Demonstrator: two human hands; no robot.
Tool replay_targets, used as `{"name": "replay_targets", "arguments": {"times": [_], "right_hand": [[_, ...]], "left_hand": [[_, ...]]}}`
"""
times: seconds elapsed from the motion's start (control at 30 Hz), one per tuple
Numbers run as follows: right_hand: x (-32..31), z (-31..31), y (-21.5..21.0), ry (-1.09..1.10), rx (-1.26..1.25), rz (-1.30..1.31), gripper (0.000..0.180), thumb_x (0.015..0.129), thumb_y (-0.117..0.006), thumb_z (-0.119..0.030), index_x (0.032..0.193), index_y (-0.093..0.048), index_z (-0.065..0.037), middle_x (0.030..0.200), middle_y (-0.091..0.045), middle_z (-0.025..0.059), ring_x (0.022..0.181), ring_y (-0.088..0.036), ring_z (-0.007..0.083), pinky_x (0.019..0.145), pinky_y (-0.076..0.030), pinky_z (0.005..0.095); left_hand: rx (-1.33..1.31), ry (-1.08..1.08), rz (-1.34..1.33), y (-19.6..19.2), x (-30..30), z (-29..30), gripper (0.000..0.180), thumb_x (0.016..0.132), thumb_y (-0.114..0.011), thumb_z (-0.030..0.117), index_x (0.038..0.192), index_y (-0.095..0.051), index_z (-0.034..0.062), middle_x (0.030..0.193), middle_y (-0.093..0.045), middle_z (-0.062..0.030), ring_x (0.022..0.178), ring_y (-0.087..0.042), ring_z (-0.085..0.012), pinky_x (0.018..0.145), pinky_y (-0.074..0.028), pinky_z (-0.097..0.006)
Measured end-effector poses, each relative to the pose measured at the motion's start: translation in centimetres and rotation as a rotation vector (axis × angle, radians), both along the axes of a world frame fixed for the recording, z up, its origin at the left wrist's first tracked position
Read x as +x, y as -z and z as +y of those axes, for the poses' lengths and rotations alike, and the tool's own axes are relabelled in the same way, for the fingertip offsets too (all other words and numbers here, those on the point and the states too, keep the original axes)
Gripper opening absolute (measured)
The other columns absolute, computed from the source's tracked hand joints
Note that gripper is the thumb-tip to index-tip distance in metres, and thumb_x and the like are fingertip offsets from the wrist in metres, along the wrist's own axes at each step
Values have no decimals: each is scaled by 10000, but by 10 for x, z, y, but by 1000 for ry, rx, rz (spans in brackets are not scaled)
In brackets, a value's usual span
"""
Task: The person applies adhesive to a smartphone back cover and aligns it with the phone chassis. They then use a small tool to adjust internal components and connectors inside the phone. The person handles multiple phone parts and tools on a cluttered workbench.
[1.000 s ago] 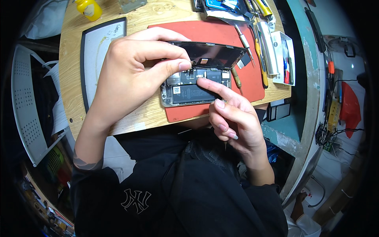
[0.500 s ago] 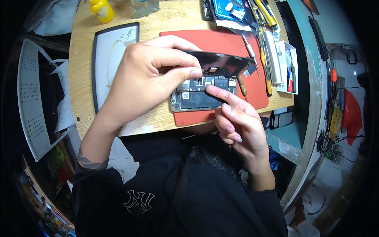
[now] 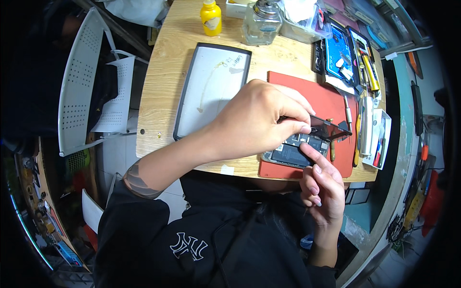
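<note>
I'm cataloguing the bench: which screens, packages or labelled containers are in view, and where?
Phone screen panel: dark, glossy, lifted off the opened phone, pinched by the left hand.
Yellow bottle: far edge of the wooden table, yellow cap.
Glass jar: beside the bottle, clear, metal top.
Flat panel: left of the red mat, pale, dark-framed.

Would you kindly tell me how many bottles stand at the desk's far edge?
2: a yellow bottle at the far left, a clear glass bottle just right of it. Clutter may hide others.
</note>
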State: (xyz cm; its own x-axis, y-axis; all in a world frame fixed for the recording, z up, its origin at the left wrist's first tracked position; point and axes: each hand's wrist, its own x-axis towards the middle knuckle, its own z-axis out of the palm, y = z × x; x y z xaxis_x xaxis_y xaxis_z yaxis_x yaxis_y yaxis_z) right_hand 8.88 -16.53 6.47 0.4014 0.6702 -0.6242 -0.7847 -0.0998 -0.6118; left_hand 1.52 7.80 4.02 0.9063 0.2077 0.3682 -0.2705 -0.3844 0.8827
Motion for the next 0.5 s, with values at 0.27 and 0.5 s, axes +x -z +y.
{"name": "replay_targets", "arguments": {"times": [0.27, 0.5], "right_hand": [[-3, 1, -2, -35, -45, -36, 537, 1112, -546, -175, 1582, -438, 62, 683, -482, 3, 453, -314, 35, 401, -271, 198], [-4, 2, 0, -56, -46, -77, 461, 1104, -567, -156, 1511, -514, 53, 710, -503, -20, 501, -366, 24, 443, -300, 202]], "left_hand": [[17, 3, 10, 0, 0, -4, 81, 871, -791, -31, 946, -819, -43, 1033, -824, -170, 918, -802, -213, 799, -614, -290], [-2, -8, 51, 2, 0, -2, 72, 895, -786, -18, 953, -821, -45, 1036, -824, -166, 903, -785, -176, 792, -605, -273]]}}
